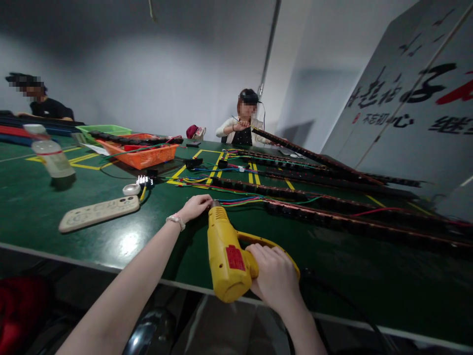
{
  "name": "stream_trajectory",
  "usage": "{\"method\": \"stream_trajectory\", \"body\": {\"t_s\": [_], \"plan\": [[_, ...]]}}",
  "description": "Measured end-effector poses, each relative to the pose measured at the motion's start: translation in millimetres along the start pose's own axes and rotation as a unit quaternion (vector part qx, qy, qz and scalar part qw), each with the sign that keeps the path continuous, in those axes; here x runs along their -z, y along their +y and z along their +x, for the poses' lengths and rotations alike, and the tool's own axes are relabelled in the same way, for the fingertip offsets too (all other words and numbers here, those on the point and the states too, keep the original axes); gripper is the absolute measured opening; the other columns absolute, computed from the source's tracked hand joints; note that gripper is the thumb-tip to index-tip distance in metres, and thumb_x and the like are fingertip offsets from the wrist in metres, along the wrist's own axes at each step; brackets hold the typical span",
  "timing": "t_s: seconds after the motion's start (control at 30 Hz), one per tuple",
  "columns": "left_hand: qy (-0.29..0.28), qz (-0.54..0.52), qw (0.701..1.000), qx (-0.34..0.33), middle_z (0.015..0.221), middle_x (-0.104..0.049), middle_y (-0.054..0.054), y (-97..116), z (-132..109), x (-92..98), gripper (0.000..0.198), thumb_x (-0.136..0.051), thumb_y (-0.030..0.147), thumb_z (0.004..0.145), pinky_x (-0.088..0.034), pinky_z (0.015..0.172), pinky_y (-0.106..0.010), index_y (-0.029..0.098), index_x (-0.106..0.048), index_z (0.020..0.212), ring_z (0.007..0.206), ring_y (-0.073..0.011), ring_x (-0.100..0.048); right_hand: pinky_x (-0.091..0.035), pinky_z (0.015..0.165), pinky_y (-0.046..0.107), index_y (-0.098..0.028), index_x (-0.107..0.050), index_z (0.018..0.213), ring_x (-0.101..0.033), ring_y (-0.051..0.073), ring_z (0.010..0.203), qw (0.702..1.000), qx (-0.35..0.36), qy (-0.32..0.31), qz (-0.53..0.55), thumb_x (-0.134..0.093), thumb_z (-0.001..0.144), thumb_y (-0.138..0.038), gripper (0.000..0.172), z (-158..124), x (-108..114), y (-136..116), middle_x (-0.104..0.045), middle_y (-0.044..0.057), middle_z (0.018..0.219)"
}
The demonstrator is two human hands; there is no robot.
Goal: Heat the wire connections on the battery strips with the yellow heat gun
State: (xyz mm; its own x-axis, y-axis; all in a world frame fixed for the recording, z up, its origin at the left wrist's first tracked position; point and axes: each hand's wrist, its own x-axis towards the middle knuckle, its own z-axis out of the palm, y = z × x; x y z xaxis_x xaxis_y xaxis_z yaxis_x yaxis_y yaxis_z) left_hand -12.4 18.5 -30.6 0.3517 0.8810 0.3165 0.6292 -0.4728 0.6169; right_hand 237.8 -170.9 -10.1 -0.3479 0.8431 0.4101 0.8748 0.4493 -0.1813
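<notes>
My right hand is wrapped round the handle of a yellow heat gun with a red label. The gun's nozzle points away from me, over the table. Just left of the nozzle is my left hand, fingers pinched together. Blue, red and green wires run from a long dark wiring strip towards those fingertips. The nozzle partly hides the wire ends and what exactly lies in the pinch.
Further strips lie across the green table. An orange basket, green basket, bottle and phone are to the left. Opposite, a co-worker holds a raised strip; another person sits far left.
</notes>
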Motion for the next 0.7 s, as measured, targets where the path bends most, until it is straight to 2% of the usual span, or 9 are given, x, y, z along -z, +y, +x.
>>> {"method": "stream_trajectory", "body": {"t_s": [0.17,0.4,0.6,0.7], "plan": [[-0.026,-0.022,0.999,0.000,0.064,-0.054,0.000,0,-2,3.7,0.037,-0.039,0.047,0.086,-0.035,0.058,-0.024,0.017,-0.060,0.081,0.061,-0.0135,-0.048,-0.031,0.072,0.028,-0.021,-0.060,0.089,-0.057,0.017,0.077,1.000,-0.004,0.021,-0.003,-0.053,0.067,-0.020,0.023,-5,8,18,-0.066,0.001,0.084],[-0.028,-0.023,0.999,0.008,0.062,-0.054,0.001,-2,-2,8.7,0.034,-0.040,0.045,0.085,-0.036,0.057,-0.023,0.018,-0.060,0.079,0.059,-0.0129,-0.048,-0.034,0.076,0.028,-0.022,-0.059,0.093,-0.060,0.017,0.082,0.998,-0.041,-0.016,-0.051,-0.055,0.068,-0.018,0.025,-19,26,43,-0.067,0.000,0.089],[-0.018,-0.012,1.000,0.021,0.062,-0.055,0.001,-2,-2,7.9,0.032,-0.039,0.043,0.085,-0.037,0.059,-0.025,0.019,-0.060,0.080,0.060,-0.0141,-0.050,-0.037,0.074,0.029,-0.022,-0.058,0.094,-0.062,0.017,0.078,0.988,-0.034,0.034,-0.145,-0.054,0.069,-0.018,0.026,-33,29,75,-0.068,0.000,0.086],[0.002,0.016,0.999,0.027,0.063,-0.056,0.001,0,-3,5.9,0.033,-0.040,0.045,0.086,-0.035,0.058,-0.025,0.020,-0.058,0.075,0.061,-0.0146,-0.051,-0.037,0.074,0.029,-0.021,-0.056,0.100,-0.062,0.016,0.083,0.986,-0.009,0.067,-0.153,-0.054,0.073,-0.022,0.027,-42,31,84,-0.068,0.001,0.091]]}}
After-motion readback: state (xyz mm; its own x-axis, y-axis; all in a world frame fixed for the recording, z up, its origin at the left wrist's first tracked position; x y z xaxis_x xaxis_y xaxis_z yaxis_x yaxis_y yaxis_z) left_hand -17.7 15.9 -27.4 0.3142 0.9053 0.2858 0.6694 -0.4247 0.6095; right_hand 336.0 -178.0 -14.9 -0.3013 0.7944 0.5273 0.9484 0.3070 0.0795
